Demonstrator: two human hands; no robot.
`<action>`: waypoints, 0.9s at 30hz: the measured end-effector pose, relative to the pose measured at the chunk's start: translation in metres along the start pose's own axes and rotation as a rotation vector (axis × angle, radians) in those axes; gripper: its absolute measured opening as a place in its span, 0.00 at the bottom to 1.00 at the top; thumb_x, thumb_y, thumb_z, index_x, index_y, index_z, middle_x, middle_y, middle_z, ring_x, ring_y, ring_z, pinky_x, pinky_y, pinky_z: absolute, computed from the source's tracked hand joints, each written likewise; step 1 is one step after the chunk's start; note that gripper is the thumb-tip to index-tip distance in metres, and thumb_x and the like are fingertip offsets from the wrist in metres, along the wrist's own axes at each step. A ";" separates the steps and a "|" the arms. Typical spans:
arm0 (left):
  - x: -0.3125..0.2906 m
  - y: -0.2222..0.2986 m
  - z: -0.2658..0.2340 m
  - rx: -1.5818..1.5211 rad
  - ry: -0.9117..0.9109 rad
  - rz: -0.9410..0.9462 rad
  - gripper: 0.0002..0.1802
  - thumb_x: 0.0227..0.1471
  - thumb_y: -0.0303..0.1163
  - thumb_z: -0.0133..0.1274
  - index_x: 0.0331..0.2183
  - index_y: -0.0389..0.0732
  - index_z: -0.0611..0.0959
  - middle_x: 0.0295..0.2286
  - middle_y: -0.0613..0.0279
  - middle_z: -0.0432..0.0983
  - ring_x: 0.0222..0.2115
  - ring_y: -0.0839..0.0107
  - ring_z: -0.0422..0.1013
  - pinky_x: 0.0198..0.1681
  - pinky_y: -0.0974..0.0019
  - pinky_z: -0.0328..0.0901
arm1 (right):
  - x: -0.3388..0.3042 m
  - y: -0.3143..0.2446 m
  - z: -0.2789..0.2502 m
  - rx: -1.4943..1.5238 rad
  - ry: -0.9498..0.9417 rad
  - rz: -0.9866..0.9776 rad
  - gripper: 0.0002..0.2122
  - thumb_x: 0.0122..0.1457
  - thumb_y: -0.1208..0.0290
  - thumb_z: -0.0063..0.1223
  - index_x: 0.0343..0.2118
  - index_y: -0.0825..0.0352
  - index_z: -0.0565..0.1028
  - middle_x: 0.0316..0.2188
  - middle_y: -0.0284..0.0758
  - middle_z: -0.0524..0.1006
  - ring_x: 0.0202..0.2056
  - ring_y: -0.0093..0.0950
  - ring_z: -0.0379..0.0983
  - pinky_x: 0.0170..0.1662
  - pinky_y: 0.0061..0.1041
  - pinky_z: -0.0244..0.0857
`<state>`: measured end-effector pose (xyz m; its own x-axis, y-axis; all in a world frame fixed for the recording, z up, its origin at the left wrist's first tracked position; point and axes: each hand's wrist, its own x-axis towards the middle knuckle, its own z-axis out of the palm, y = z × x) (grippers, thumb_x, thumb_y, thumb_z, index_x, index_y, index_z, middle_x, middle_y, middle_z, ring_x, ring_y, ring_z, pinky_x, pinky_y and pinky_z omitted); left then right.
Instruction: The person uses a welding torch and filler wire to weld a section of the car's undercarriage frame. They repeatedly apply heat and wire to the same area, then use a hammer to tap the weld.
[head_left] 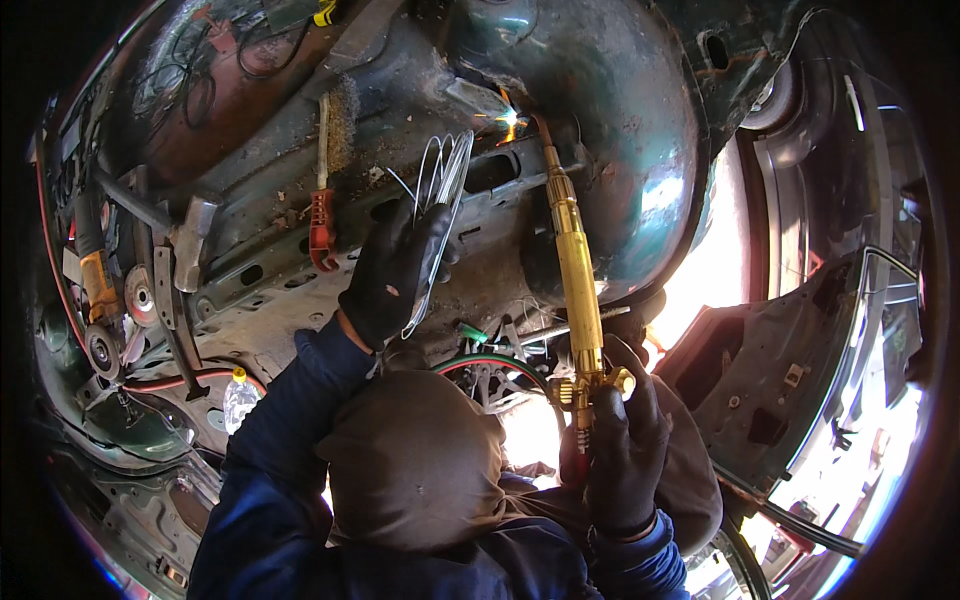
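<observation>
My left hand (400,265), in a black glove with a small hole, is closed around a looped bundle of thin silver wire (455,185). One wire end points toward a bright flame (511,117) with orange sparks on the dark metal panel (480,100). My right hand (625,455), also gloved, grips a brass gas torch (577,265) by its lower end, near the valve knobs (590,387). The torch stands upright in view, its narrow tip beside the flame. My right fingers are partly hidden behind the torch.
A red-handled wire brush (321,230), a hammer (195,240) and an orange angle grinder (98,285) lie on the left. Near them stands a clear bottle (240,400) with a yellow cap. Red and green hoses (500,360) curve below the torch. A rounded metal housing (640,150) bulges at right.
</observation>
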<state>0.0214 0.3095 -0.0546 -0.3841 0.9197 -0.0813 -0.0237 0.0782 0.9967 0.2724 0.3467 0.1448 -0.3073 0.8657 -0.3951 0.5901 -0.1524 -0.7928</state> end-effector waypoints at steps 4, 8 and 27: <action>0.000 0.005 0.003 -0.011 -0.010 0.040 0.24 0.74 0.46 0.48 0.59 0.38 0.76 0.37 0.56 0.79 0.33 0.69 0.77 0.39 0.62 0.72 | 0.001 0.004 0.002 0.001 0.037 -0.035 0.26 0.74 0.57 0.51 0.66 0.71 0.69 0.36 0.35 0.83 0.24 0.14 0.72 0.25 0.17 0.65; 0.000 -0.001 0.001 0.086 -0.025 0.092 0.21 0.74 0.38 0.47 0.60 0.37 0.75 0.39 0.54 0.79 0.33 0.69 0.77 0.39 0.63 0.73 | 0.000 0.000 -0.001 0.052 0.019 0.031 0.26 0.74 0.57 0.51 0.66 0.72 0.69 0.38 0.36 0.83 0.32 0.16 0.77 0.30 0.19 0.69; 0.000 0.001 0.002 -0.021 -0.021 0.025 0.24 0.74 0.44 0.48 0.61 0.38 0.76 0.45 0.57 0.78 0.38 0.68 0.79 0.41 0.62 0.74 | 0.008 0.001 0.001 -0.001 0.041 -0.057 0.26 0.76 0.56 0.46 0.63 0.76 0.71 0.44 0.44 0.83 0.41 0.28 0.80 0.47 0.31 0.74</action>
<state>0.0235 0.3106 -0.0534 -0.3658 0.9290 -0.0568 -0.0343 0.0475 0.9983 0.2699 0.3528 0.1409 -0.3093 0.8918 -0.3303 0.5732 -0.1023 -0.8130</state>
